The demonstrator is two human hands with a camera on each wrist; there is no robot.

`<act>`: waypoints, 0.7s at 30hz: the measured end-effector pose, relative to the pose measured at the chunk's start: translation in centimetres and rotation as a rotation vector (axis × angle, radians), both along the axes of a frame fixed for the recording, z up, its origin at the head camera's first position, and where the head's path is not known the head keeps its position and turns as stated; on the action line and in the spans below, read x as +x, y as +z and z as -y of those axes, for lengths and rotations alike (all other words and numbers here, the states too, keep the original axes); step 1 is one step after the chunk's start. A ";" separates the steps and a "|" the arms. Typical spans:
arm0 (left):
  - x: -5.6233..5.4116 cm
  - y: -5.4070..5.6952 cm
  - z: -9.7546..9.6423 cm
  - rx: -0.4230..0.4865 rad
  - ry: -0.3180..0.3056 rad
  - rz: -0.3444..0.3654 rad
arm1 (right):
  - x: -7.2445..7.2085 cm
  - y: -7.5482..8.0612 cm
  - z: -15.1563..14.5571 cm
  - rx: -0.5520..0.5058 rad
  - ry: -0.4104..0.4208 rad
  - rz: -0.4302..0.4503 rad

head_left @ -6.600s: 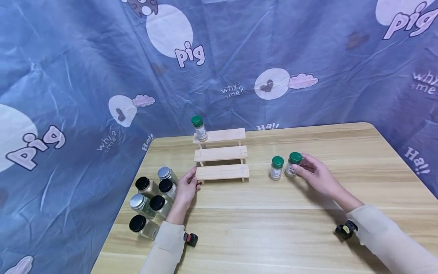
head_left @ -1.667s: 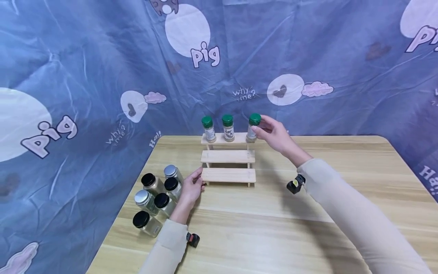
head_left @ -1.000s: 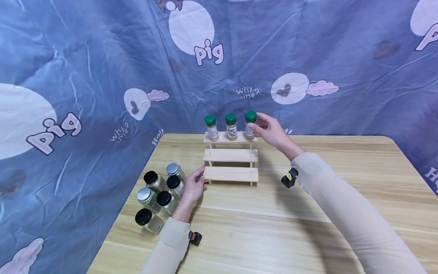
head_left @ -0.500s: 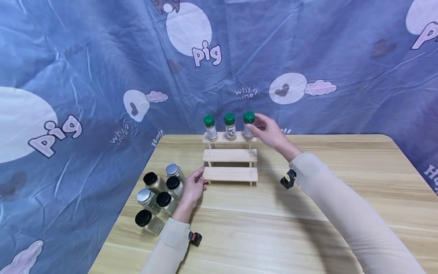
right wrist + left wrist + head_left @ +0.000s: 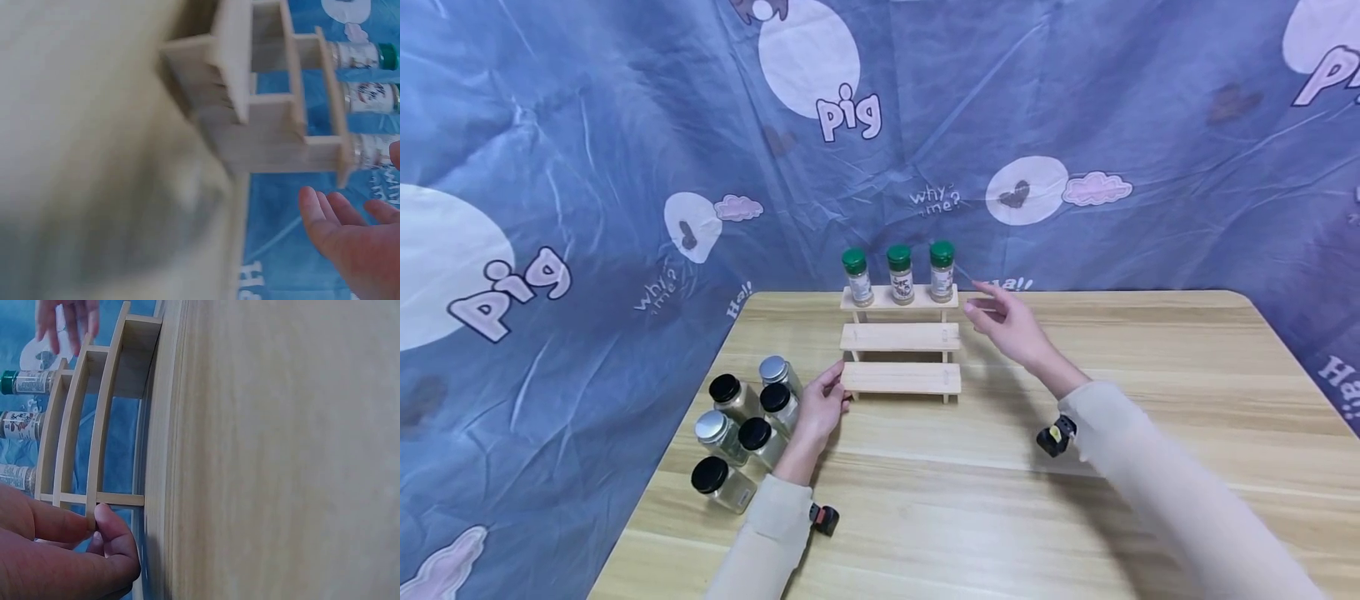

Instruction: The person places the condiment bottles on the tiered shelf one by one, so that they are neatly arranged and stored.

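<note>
A three-step wooden rack (image 5: 900,337) stands near the back of the table. On its top step three green-capped spice jars stand upright in a row: a left jar (image 5: 858,279), a middle jar (image 5: 901,275) and a right jar (image 5: 942,272). My left hand (image 5: 820,406) pinches the left end of the lowest step between thumb and fingers, as the left wrist view shows close up. To the right of the rack my right hand (image 5: 1011,327) hangs with loosely bent fingers, apart from the right jar and holding nothing.
Several larger jars stand grouped left of my left forearm, among them a silver-capped jar (image 5: 721,437) and a black-capped jar (image 5: 722,483). A blue printed cloth (image 5: 880,167) hangs behind the wooden table (image 5: 940,500).
Two green-capped jars went from the table onto the top step. My right hand let go of the right jar and drew back to the right and down. The left hand kept its place.
</note>
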State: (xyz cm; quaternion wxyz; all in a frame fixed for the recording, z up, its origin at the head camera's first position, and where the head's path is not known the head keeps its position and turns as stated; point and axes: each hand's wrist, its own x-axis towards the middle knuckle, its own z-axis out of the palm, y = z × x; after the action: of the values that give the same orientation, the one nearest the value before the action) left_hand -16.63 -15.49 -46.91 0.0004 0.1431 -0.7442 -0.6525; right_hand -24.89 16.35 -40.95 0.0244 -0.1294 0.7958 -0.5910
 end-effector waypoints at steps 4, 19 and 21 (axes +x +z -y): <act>0.0 0.0 0.0 -0.007 -0.003 -0.011 | 1.7 -1.9 0.0 -0.003 0.029 0.075; 0.0 0.0 0.0 -0.034 -0.002 -0.020 | 5.0 -6.3 1.6 0.054 0.060 0.169; 0.0 0.0 -0.1 -0.050 -0.008 -0.021 | 5.3 -6.8 1.6 0.076 0.043 0.161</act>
State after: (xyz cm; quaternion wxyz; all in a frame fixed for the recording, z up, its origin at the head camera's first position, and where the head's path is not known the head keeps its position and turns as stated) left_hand -16.62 -15.43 -46.95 0.0094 0.1332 -0.7609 -0.6350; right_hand -19.60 14.72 -47.79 0.1058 -0.0975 0.8102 -0.5683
